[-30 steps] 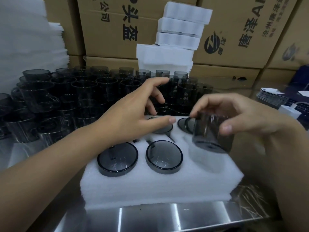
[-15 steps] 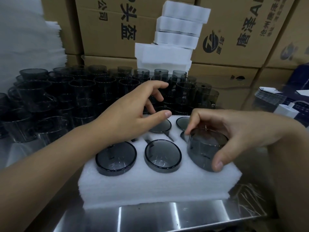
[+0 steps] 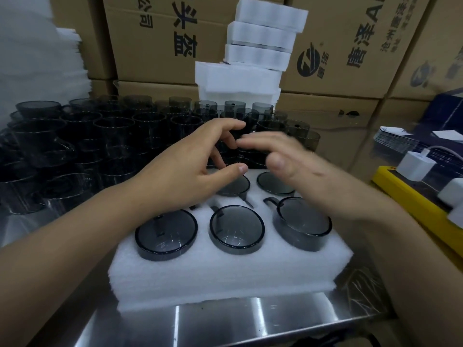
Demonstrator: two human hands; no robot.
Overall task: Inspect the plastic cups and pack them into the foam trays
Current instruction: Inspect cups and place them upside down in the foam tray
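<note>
Set down since a moment ago, the cup sits in the front right pocket of the foam tray on the worktop. Above it the left hand hovers loose-fingered, empty; the right hand, blurred, has let go, fingers spread.

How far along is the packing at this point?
Done: five smoky-grey plastic cups sit in the white foam tray. In hand: nothing; left hand and right hand hover open above the back row. Left: the back-left pocket is hidden; a crowd of unpacked grey cups waits behind.
</note>
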